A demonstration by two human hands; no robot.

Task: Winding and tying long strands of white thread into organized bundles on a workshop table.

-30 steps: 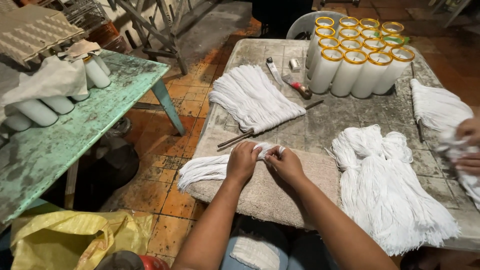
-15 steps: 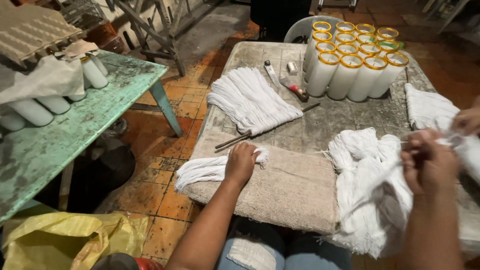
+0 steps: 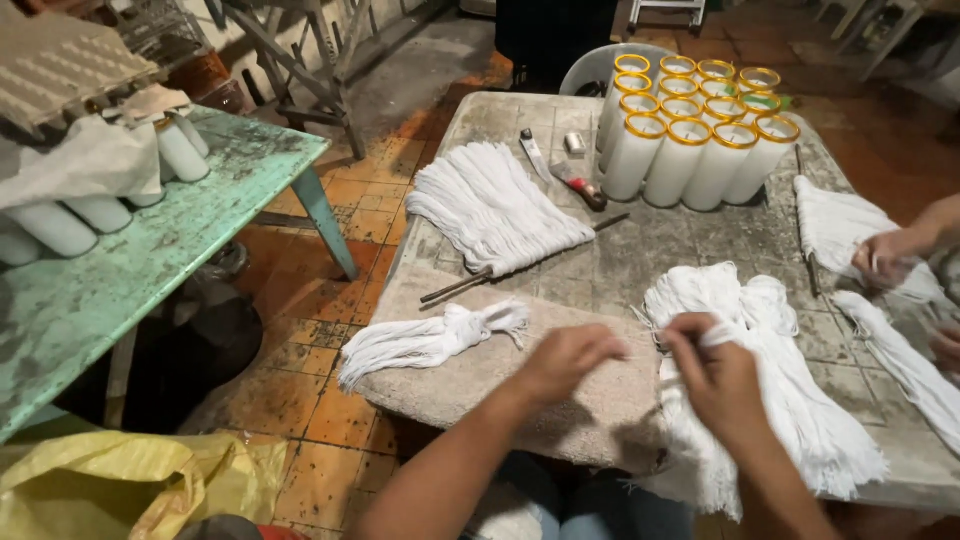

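Observation:
My right hand pinches white wick strings at the near edge of a big loose pile of wicks on the stone table. My left hand hovers just left of it, fingers curled toward the same strands; whether it grips them I cannot tell. A tied bundle of wicks lies at the table's left edge, hanging over it. A fanned row of wicks on a metal rod lies farther back.
Several white candles in gold-rimmed glasses stand at the table's far end, with small tools beside them. Another person's hands handle wicks at the right. A green table with candles stands left; a yellow bag lies below.
My left hand has let go of the tied bundle and moved right to join my right hand at the big pile. The bundle stays at the left edge.

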